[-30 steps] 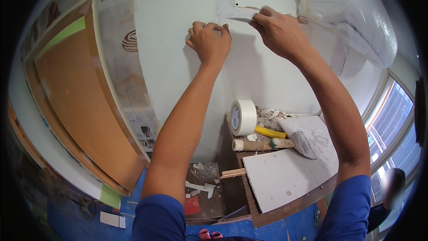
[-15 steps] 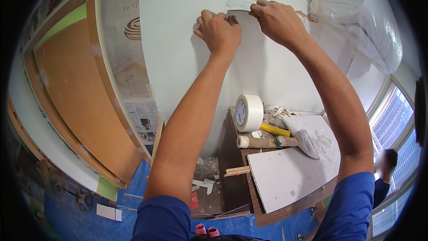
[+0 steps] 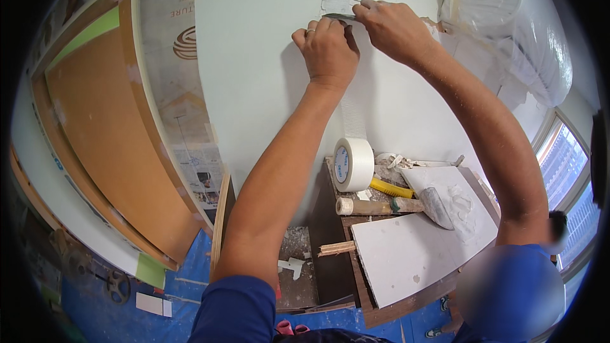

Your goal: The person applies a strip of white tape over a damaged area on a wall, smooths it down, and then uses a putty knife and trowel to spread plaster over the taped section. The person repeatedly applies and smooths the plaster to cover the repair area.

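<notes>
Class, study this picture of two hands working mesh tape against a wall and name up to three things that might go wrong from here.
1. The right hand holds a thin blade close to the left hand's fingers, so a slip might cut them.
2. The tape roll hangs from the mesh strip; once cut, it would likely drop onto the cluttered wooden table.
3. The dangling roll's weight could pull the strip crooked.
</notes>
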`<act>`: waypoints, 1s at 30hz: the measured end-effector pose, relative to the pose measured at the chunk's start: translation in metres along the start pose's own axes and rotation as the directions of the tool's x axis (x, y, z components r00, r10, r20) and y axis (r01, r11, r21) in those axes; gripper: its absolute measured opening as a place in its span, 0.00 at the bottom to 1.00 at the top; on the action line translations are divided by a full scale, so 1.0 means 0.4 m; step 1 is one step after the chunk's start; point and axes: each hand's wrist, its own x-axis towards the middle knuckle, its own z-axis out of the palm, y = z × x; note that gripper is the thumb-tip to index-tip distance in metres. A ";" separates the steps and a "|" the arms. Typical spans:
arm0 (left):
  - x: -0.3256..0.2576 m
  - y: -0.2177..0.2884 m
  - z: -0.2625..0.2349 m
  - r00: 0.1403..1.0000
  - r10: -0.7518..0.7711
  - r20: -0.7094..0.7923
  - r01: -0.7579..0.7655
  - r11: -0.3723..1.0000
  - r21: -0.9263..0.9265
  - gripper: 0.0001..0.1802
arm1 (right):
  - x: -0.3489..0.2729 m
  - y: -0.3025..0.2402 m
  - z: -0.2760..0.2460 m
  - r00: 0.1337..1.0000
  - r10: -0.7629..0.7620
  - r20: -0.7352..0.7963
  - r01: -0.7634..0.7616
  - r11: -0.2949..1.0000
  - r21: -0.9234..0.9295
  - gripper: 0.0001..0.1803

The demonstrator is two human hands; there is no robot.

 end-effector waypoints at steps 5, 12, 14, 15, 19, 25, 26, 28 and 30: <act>-0.025 0.003 -0.022 0.949 -0.302 0.090 0.309 0.948 -0.072 0.12 | 0.010 0.015 -0.006 0.999 -0.008 0.036 0.008 1.000 -0.016 0.07; 0.008 0.033 -0.034 0.804 -0.539 0.252 0.595 0.721 -0.354 0.18 | 0.000 0.002 0.004 1.000 -0.002 0.018 0.002 1.000 0.006 0.06; -0.006 0.055 -0.031 0.932 -0.327 0.155 0.360 0.881 -0.308 0.17 | 0.003 0.003 0.000 1.000 -0.020 0.010 0.019 1.000 0.023 0.06; -0.014 0.066 -0.033 0.972 -0.207 0.111 0.230 0.934 -0.272 0.16 | 0.005 0.002 -0.003 1.000 -0.030 0.005 0.030 0.999 0.033 0.06; -0.042 0.116 -0.069 0.969 -0.201 0.145 0.244 0.869 -0.430 0.15 | 0.001 0.013 -0.018 0.998 -0.018 0.052 0.016 0.999 0.051 0.06; -0.120 0.000 -0.126 0.737 -0.260 0.623 0.376 0.925 -0.059 0.17 | -0.014 0.008 0.004 0.998 0.040 -0.038 -0.038 0.997 0.064 0.06; -0.134 -0.025 -0.128 0.734 -0.149 0.663 0.150 0.987 0.056 0.17 | -0.022 0.007 0.016 0.996 0.054 -0.070 -0.047 0.993 0.106 0.06; -0.140 -0.052 -0.151 0.663 -0.047 0.747 0.012 0.999 0.052 0.14 | -0.049 -0.007 0.027 0.990 0.093 -0.109 -0.076 0.986 0.149 0.05; -0.136 -0.066 -0.164 0.604 0.030 0.796 -0.109 0.993 0.045 0.12 | -0.069 -0.014 0.018 0.977 0.157 -0.146 -0.131 0.977 0.170 0.05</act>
